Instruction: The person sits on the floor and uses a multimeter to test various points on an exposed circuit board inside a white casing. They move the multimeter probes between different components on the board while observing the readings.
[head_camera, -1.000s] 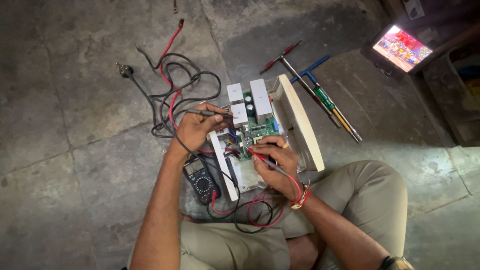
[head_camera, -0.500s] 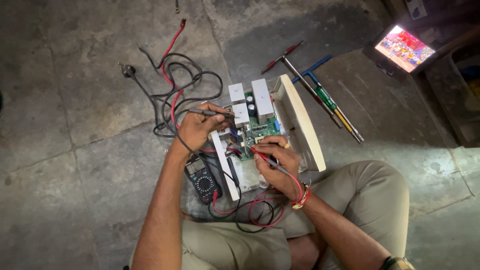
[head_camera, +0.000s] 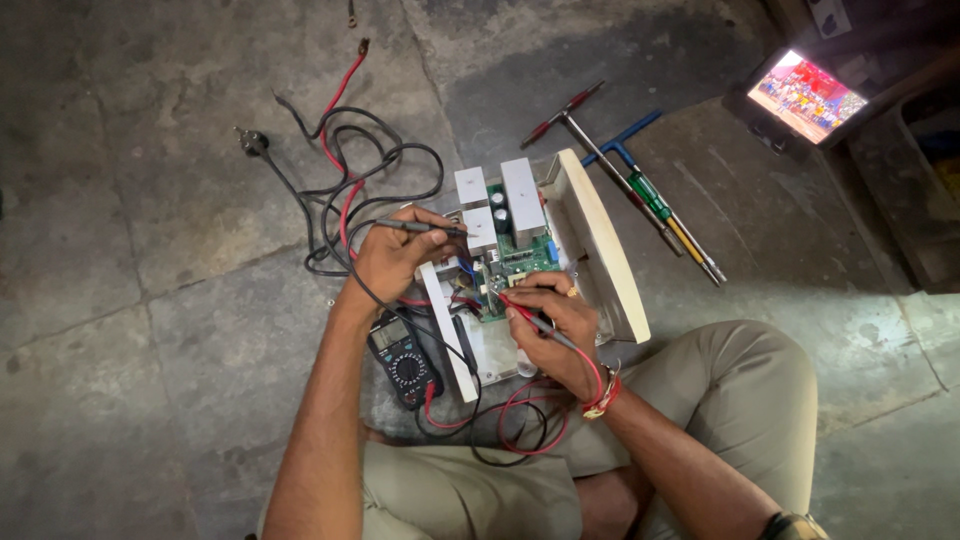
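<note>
An opened white device case (head_camera: 600, 240) lies on the stone floor with its green circuit board (head_camera: 520, 262) and grey heat sinks (head_camera: 523, 187) exposed. My left hand (head_camera: 395, 255) grips a black test probe (head_camera: 420, 228) whose tip points at the board's left edge. My right hand (head_camera: 555, 325) grips a red test probe (head_camera: 525, 315) with its tip on the board's lower part. A black multimeter (head_camera: 403, 358) lies beside my left wrist, its red and black leads looping toward my lap.
Tangled black and red cables (head_camera: 345, 185) with a plug (head_camera: 250, 140) lie to the upper left. T-handle wrenches and screwdrivers (head_camera: 640, 190) lie right of the case. A lit screen (head_camera: 805, 95) stands at the top right. My bent legs fill the bottom.
Both hands keep the probes on the board; the picture has shifted only slightly.
</note>
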